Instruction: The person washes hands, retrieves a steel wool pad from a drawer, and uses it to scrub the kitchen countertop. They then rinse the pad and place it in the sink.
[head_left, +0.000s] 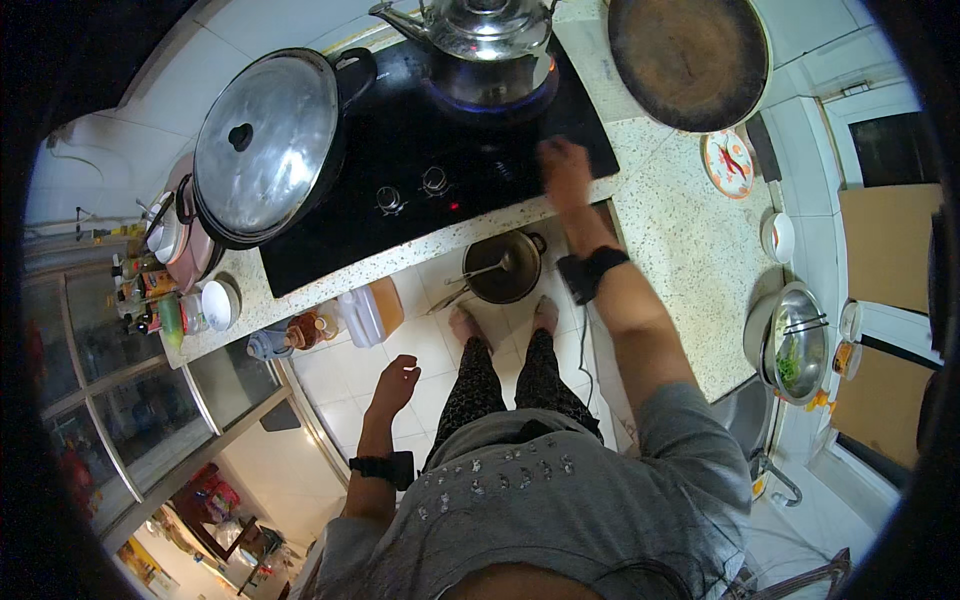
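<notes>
My right hand, a little blurred, is over the right front part of the black glass gas hob; its fingers are curled and whether it holds anything cannot be made out. My left hand hangs at waist height above the floor, fingers loosely bent, with nothing in it. On the lit rear burner stands a metal kettle with blue flame around its base. A large wok with a domed metal lid covers the left burner. Two control knobs sit at the hob's front beside a small red light.
A large round brown pan leans at the back right, near a plate with red chillies. Metal bowls with greens stand by the sink. Below the counter are a dark pan and a plastic jug. Bottles crowd the left end.
</notes>
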